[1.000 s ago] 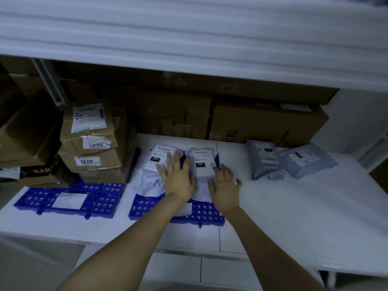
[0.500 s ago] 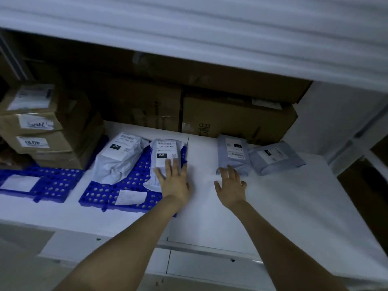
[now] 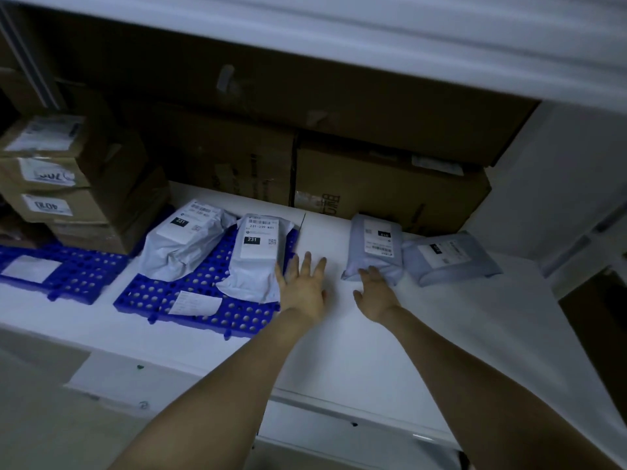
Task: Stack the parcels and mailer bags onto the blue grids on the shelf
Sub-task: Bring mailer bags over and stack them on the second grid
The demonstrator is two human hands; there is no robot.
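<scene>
Two white mailer bags lie side by side on the middle blue grid (image 3: 159,300): the left bag (image 3: 185,244) and the right bag (image 3: 258,256). My left hand (image 3: 303,288) rests flat, fingers spread, at the right bag's right edge, holding nothing. Two grey mailer bags lie on the bare white shelf (image 3: 373,351) to the right: the nearer grey bag (image 3: 375,247) and the farther grey bag (image 3: 449,257). My right hand (image 3: 375,295) has its fingertips on the nearer grey bag's front edge; a grip is not visible.
A stack of cardboard parcels (image 3: 71,184) stands on the left blue grid (image 3: 61,276), which carries a white label. Large brown boxes (image 3: 383,184) line the back of the shelf. An upper shelf (image 3: 339,45) hangs overhead. A white upright (image 3: 559,184) closes the right side.
Both hands left the white bags on the grid and shifted right. My right hand travelled across the bare shelf to the nearer grey bag. The view panned right.
</scene>
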